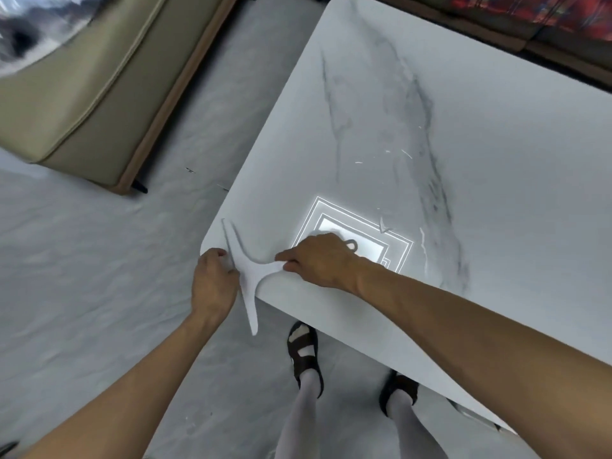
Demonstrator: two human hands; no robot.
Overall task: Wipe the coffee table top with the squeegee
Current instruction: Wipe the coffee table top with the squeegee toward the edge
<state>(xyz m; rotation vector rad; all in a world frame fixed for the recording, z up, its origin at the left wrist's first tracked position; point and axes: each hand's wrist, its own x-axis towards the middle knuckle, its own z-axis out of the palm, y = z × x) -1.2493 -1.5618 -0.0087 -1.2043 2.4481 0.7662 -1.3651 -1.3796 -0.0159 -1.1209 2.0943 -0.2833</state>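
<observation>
1. While the squeegee (252, 276) lies at the 8 o'clock corner of the coffee table (496, 160), its blade hangs partly over the edge.
2. Your left hand (213, 283) curls its fingers around the blade.
3. Your right hand (318, 260), at 3 o'clock from the squeegee, pinches the handle tip.

Table (496, 193) top: open from the squeegee (255, 273) toward 12 to 3 o'clock. Flat slab with only small white flecks (404, 154) on it, possibly scraps or streaks (blurred).

Squeegee sits at the near-left corner, blade end overhanging the edge at 6. Left hand (212, 283) holds it at 9 and right hand (318, 260) at 3, so both flanks are taken.

Floor (99, 260): open strip at 9 to 12, between table and sofa (82, 94).

Dark furniture (530, 21) borders the far edge at 1. Feet (304, 349) stand at 5, by the near edge.
</observation>
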